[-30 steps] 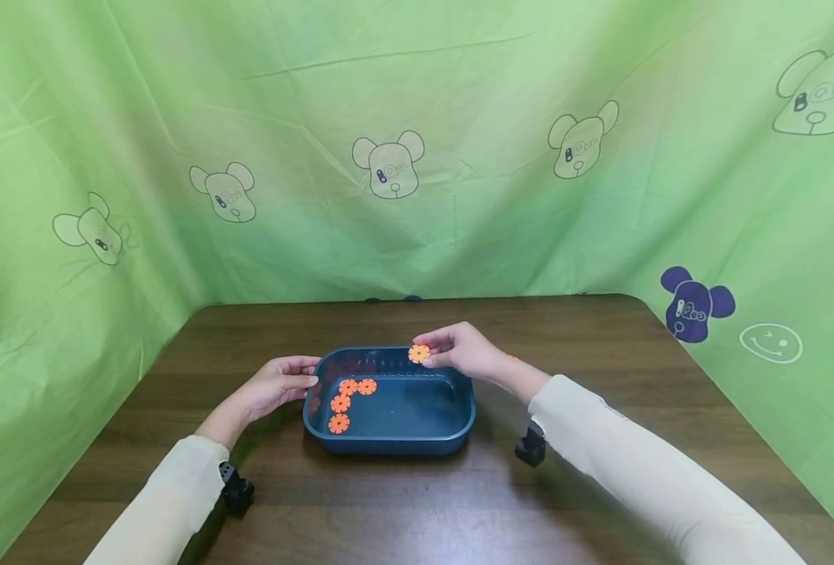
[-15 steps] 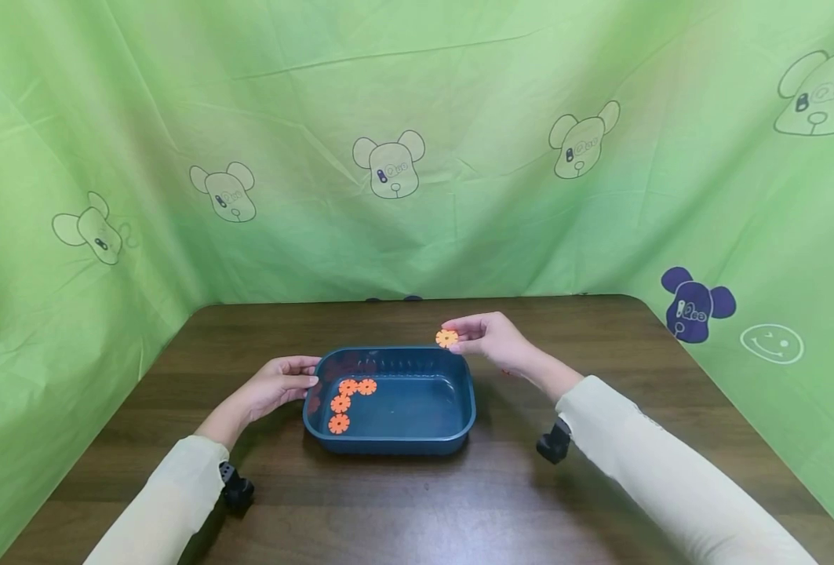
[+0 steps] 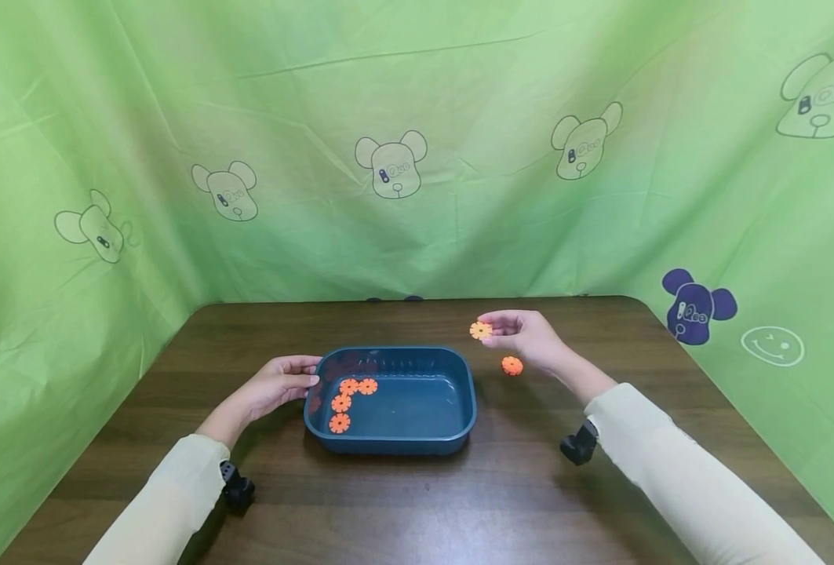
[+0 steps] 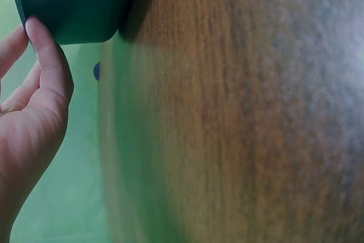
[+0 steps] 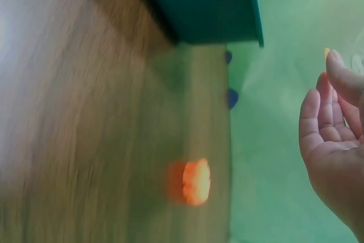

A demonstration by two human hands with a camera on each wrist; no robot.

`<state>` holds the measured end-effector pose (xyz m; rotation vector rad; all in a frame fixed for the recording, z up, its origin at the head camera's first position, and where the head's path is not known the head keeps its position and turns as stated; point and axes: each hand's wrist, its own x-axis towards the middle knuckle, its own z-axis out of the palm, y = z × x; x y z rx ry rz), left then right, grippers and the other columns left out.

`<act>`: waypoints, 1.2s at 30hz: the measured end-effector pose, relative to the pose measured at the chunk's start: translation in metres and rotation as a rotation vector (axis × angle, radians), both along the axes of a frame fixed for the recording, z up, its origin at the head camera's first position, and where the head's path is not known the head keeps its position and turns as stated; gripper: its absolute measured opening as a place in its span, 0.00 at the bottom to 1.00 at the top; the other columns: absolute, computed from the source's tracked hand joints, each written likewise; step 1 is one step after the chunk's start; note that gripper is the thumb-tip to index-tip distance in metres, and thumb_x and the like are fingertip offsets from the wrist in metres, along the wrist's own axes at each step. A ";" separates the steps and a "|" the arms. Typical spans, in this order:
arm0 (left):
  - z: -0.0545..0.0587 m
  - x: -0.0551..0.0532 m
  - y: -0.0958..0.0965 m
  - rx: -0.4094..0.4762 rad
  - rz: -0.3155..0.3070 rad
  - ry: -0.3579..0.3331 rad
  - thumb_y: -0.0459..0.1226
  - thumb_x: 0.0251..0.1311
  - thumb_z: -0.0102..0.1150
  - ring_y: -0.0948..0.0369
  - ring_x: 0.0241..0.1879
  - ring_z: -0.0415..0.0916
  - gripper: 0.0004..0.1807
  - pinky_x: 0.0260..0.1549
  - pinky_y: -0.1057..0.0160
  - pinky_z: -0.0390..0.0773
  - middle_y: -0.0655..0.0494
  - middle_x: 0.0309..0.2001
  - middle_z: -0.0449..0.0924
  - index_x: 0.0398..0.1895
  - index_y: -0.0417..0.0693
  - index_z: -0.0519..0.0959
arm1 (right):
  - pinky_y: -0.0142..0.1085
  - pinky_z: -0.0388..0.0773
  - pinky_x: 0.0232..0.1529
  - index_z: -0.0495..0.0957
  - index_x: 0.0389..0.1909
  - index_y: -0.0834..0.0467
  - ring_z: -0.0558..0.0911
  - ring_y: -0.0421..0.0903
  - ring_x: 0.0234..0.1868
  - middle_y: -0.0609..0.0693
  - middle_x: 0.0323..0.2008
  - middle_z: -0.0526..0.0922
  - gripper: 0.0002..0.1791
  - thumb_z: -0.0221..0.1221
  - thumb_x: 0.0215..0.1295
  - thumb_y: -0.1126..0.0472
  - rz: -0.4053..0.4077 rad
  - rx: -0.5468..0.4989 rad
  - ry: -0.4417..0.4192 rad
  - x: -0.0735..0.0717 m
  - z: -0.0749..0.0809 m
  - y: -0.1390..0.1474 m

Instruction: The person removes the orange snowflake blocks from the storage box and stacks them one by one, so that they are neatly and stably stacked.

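A dark blue rectangular basin (image 3: 395, 448) stands on the table, and my left hand (image 3: 273, 386) pinches its left rim between thumb and fingers. Several orange notched plastic discs, shaped like flowers, lie along the left side inside it. To the right of the basin, raised over the table, my right hand (image 3: 535, 342) pinches one light-orange notched disc (image 3: 480, 330) at its edge. Below that hand, an orange notched piece (image 3: 511, 366) rests on the tabletop; the right wrist view shows it thick, like discs stacked together (image 5: 197, 182).
The brown wooden table (image 3: 402, 510) reaches back to a green curtain (image 3: 459, 235) printed with bear heads. Dark wrist cameras hang under both sleeves, the left one (image 3: 237, 488) close over the table.
My right hand has carried the disc from above the basin's far right rim out to the right, uncovering the orange piece on the table. The left hand has stayed at the rim.
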<state>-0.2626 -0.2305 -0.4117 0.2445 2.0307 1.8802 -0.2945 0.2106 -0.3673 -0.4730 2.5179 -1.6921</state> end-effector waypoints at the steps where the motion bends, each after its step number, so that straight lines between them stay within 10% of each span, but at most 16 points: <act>1: 0.000 0.000 0.000 0.000 0.000 0.001 0.31 0.66 0.56 0.63 0.45 0.78 0.31 0.44 0.65 0.79 0.43 0.57 0.75 0.68 0.26 0.59 | 0.31 0.78 0.43 0.76 0.56 0.69 0.79 0.44 0.42 0.58 0.44 0.83 0.25 0.68 0.58 0.66 -0.009 -0.002 -0.002 -0.001 -0.001 0.003; 36: 0.001 0.001 0.001 -0.003 0.008 -0.003 0.31 0.66 0.56 0.61 0.46 0.78 0.30 0.43 0.64 0.79 0.45 0.55 0.76 0.68 0.26 0.60 | 0.31 0.78 0.37 0.72 0.56 0.75 0.75 0.39 0.37 0.52 0.37 0.78 0.25 0.66 0.58 0.69 -0.017 0.043 -0.117 -0.020 -0.055 0.064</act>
